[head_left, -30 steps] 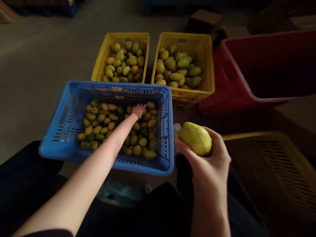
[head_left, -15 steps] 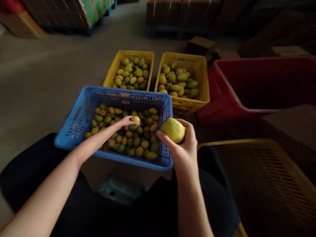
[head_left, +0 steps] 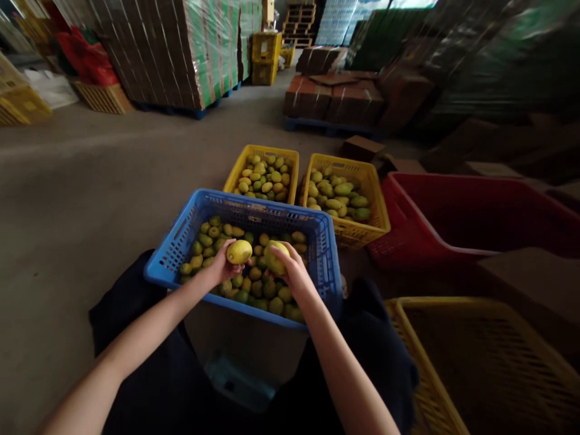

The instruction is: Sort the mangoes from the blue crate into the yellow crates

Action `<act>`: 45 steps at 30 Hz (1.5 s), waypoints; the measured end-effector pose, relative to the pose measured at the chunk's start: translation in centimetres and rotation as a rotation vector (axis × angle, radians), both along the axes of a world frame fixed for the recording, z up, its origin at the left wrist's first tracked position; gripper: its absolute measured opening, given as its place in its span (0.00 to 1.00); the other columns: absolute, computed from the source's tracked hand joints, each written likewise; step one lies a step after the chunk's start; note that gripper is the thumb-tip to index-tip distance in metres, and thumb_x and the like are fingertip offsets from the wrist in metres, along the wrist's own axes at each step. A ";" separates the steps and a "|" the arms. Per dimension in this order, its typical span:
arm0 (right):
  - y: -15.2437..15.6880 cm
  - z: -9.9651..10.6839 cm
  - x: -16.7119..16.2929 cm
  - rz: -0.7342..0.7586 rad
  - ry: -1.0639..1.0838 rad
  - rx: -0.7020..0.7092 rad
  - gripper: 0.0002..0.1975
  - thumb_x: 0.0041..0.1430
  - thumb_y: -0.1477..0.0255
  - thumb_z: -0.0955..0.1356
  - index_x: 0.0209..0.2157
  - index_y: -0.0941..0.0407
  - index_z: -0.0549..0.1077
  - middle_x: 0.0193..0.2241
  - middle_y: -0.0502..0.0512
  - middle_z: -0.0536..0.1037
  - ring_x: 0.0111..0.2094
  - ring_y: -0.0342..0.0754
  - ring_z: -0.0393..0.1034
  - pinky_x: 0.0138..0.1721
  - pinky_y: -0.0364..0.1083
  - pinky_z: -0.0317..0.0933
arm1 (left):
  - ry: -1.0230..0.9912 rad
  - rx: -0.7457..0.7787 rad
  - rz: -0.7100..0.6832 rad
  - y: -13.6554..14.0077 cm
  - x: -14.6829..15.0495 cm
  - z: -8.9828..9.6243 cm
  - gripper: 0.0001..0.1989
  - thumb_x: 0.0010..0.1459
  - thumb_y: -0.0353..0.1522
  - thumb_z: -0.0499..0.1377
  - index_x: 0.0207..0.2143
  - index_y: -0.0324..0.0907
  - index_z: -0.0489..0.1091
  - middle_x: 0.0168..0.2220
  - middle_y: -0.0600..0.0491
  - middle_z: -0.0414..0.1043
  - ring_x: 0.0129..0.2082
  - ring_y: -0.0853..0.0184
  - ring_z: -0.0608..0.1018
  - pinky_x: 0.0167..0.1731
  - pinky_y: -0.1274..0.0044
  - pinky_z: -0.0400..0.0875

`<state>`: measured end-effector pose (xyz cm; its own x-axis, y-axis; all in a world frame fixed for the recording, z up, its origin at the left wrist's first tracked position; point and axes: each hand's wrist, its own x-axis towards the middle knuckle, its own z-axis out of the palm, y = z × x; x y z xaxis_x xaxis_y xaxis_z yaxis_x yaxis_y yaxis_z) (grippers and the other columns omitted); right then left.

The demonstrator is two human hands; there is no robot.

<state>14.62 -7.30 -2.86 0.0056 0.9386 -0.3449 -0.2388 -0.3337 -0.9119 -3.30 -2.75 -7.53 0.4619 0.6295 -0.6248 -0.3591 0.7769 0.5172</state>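
My left hand [head_left: 222,266] is closed around a yellow lemon [head_left: 239,252] and holds it up above the fruit in the blue crate [head_left: 181,278]. Close by on the right, my right hand [head_left: 294,269] grips a greener lemon [head_left: 277,258], its fingers wrapped over the far side. The two held lemons are a small gap apart. Beneath them, many yellow and green lemons [head_left: 256,289] cover the bottom of the crate; my hands hide some of these.
Behind the blue crate stand two yellow crates, left [head_left: 229,175] and right [head_left: 383,211], both holding lemons. A large red bin [head_left: 389,235] is at right, with another yellow crate [head_left: 421,362] nearer me. Wrapped pallets [head_left: 217,54] and cartons [head_left: 356,103] stand farther back.
My left hand has risen from the fruit with a lemon. My right hand has moved left, over the blue crate, still holding a lemon. The view has tilted up, showing more background.
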 end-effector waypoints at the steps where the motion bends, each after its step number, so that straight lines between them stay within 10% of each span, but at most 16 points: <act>1: 0.4 -0.3 -0.5 0.026 0.022 -0.023 0.20 0.47 0.58 0.70 0.39 0.53 0.66 0.22 0.45 0.71 0.16 0.43 0.67 0.14 0.41 0.59 | -0.016 -0.036 0.019 -0.1 0.1 -0.1 0.25 0.60 0.47 0.41 0.32 0.38 0.69 0.17 0.52 0.67 0.10 0.76 0.59 0.09 0.84 0.52; 9: 2.1 -2.8 -2.7 0.145 0.127 -0.129 0.20 0.49 0.54 0.67 0.37 0.52 0.62 0.21 0.43 0.70 0.13 0.44 0.67 0.13 0.42 0.58 | 0.232 -0.125 0.162 -0.4 -0.3 2.5 0.16 0.62 0.42 0.48 0.34 0.41 0.67 0.18 0.55 0.66 0.13 0.75 0.68 0.10 0.87 0.57; 15: 1.1 -1.6 -1.7 0.274 0.102 -0.131 0.31 0.51 0.50 0.65 0.53 0.49 0.57 0.22 0.44 0.74 0.10 0.44 0.64 0.10 0.40 0.49 | 0.380 0.106 0.070 -0.7 -1.0 3.5 0.18 0.61 0.42 0.47 0.47 0.46 0.69 0.20 0.57 0.68 0.11 0.76 0.66 0.10 0.85 0.56; 23: 1.0 -2.0 -1.3 0.301 0.075 -0.265 0.31 0.48 0.42 0.61 0.31 0.58 0.71 0.16 0.50 0.72 0.09 0.41 0.60 0.11 0.41 0.43 | 0.477 0.285 -0.061 -0.7 -0.9 3.4 0.19 0.58 0.42 0.48 0.46 0.46 0.69 0.25 0.56 0.70 0.13 0.73 0.68 0.12 0.82 0.59; 36: 1.4 -2.0 -1.1 -0.033 0.096 0.091 0.18 0.41 0.63 0.76 0.33 0.55 0.71 0.21 0.45 0.70 0.17 0.38 0.58 0.16 0.39 0.51 | 0.609 1.256 0.044 -1.8 -1.9 5.2 0.29 0.48 0.36 0.67 0.51 0.45 0.61 0.56 0.45 0.61 0.54 0.57 0.68 0.42 0.74 0.71; 45: 1.0 -2.1 -1.6 0.112 0.323 0.109 0.21 0.37 0.67 0.78 0.35 0.55 0.72 0.26 0.50 0.76 0.23 0.44 0.69 0.22 0.42 0.64 | 0.247 0.888 0.282 -1.5 -1.3 4.9 0.34 0.35 0.35 0.72 0.42 0.47 0.56 0.44 0.53 0.63 0.44 0.64 0.72 0.41 0.76 0.70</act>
<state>13.02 -6.30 -4.93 -0.1921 0.9587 -0.2097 -0.4881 -0.2787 -0.8271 -4.56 -4.27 -2.65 0.1407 0.9873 0.0734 -0.2750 -0.0322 0.9609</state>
